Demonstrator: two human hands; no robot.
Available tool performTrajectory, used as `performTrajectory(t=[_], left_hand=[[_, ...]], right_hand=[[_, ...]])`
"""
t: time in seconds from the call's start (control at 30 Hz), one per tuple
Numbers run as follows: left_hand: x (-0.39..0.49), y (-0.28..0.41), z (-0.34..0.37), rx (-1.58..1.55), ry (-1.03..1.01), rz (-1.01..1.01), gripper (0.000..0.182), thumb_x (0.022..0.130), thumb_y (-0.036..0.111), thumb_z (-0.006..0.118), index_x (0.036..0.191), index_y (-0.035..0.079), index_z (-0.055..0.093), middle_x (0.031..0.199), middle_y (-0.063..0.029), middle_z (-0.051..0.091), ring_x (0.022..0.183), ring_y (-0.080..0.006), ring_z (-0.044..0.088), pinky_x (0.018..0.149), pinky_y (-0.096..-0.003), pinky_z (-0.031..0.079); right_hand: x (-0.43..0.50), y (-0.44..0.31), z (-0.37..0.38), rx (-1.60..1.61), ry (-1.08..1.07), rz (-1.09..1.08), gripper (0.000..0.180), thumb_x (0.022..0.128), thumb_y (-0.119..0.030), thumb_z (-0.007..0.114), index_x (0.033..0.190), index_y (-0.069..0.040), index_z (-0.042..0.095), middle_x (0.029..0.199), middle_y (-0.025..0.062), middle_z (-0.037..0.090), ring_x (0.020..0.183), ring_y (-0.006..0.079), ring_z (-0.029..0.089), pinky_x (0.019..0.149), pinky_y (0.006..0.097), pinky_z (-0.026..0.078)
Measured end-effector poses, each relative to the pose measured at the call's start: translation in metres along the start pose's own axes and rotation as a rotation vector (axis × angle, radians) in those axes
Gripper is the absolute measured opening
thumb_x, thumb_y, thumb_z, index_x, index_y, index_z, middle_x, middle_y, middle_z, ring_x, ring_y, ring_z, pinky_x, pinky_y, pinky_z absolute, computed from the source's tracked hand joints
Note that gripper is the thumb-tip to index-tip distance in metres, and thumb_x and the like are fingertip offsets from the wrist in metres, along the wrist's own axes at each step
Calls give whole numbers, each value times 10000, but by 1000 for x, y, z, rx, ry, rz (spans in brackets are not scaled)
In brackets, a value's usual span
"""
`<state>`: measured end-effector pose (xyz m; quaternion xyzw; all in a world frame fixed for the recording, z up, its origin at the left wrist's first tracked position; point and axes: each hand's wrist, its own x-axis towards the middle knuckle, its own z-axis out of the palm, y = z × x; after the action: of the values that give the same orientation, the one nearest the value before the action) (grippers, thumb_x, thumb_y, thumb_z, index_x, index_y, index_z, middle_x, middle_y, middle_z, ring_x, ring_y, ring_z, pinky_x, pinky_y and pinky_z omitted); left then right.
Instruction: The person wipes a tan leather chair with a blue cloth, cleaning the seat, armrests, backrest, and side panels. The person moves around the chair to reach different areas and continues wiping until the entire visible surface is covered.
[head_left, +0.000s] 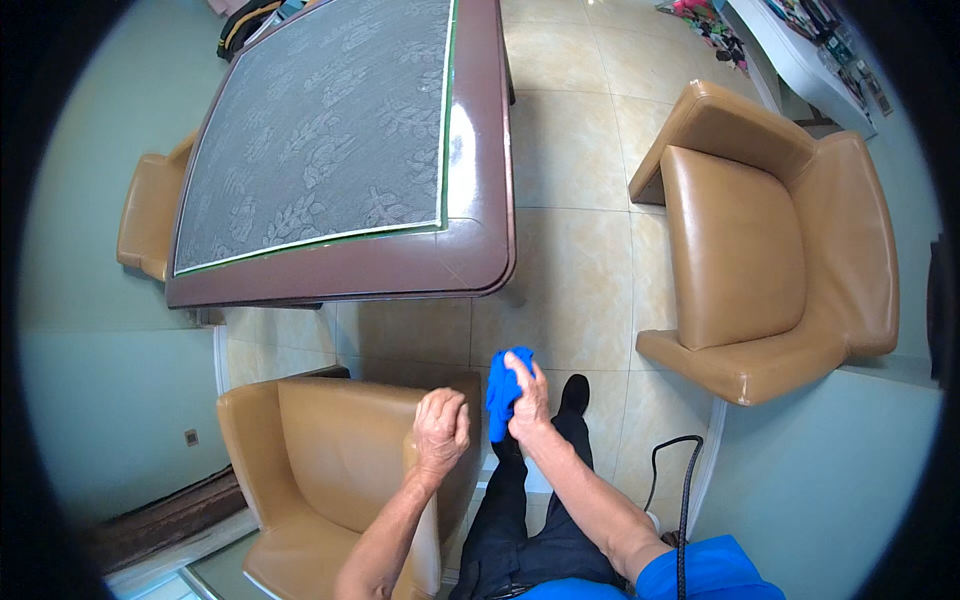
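My right hand is closed around a bunched blue cloth, held above my legs and the tiled floor. To its left, my left hand has its fingers curled, with nothing visible in it. That hand is over or against the arm edge of a tan leather armchair; contact cannot be told. Beyond both hands stands a dark reddish-brown table with a grey leaf-patterned top panel.
Another tan armchair stands at right, a third tan chair behind the table's left side. A black braided cord loops near my right arm. Assorted items lie by a white desk at upper right. A wall borders the right.
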<state>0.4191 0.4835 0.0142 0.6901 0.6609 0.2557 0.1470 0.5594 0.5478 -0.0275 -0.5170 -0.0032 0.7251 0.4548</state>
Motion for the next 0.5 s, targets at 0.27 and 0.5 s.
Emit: performTrajectory(t=[0.27,0.5], left_hand=[[184,65,-33,218,4,710,285,795,111,698,1060,10,670,1096,-147,673,1131,-353,620,957,-484,478],[258,51,-21,409,-498,867,350,701,178,745,1025,54,696,1177,-105,637,1253,-294,550,1146,-505,375]], right_hand=[[38,-79,53,135,-28,-231,295,896,-354,719,1029,-108,626,868,-23,592,766,91,544,678,273,455],[90,-85,65,130,-43,-282,267,925,-321,713,983,-71,639,870,-20,617,780,88,532,698,287,462]])
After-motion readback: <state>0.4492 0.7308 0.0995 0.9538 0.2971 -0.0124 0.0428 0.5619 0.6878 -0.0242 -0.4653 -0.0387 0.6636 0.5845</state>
